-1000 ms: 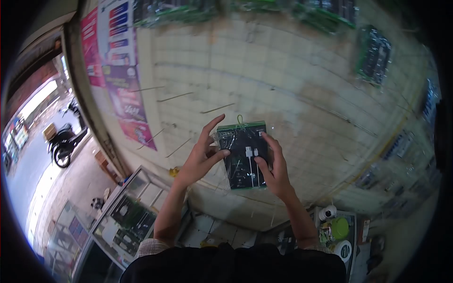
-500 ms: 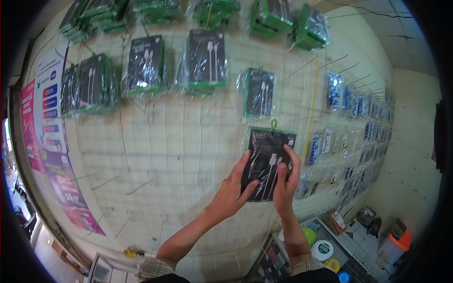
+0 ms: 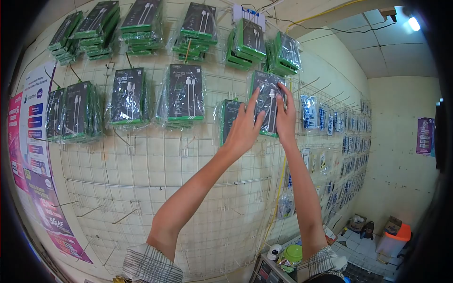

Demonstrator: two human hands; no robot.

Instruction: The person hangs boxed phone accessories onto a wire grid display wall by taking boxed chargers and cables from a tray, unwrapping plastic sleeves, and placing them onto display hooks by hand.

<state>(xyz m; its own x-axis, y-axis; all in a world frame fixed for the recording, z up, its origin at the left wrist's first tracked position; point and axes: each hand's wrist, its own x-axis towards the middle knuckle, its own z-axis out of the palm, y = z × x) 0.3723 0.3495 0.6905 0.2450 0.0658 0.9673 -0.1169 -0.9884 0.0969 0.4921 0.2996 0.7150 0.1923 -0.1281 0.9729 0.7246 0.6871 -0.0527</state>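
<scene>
Between my two hands is a black-and-green charging cable package (image 3: 270,108) in clear plastic wrap, with white cables pictured on its front. My left hand (image 3: 244,126) holds its left side, fingers pointing up along the front. At the right edge, my right hand (image 3: 285,120) grips it with the thumb across the front. Partly behind my left hand hangs another cable package (image 3: 230,115). More wrapped cable packages hang to the left, among them a thick stack (image 3: 181,94) and another group (image 3: 127,96). Whether the held package touches a hook is hidden.
A white wire grid (image 3: 155,198) covers the wall, with bare hooks (image 3: 125,216) sticking out at lower left. Several stacks of cable packages (image 3: 198,23) hang along the top. Small blue packets (image 3: 310,113) hang at right. Below are a green-lidded tub (image 3: 292,253) and an orange-rimmed bin (image 3: 396,238).
My hands have raised the cable package from below the single hanging package to beside its upper right, near the top row. The camera view has tilted upward.
</scene>
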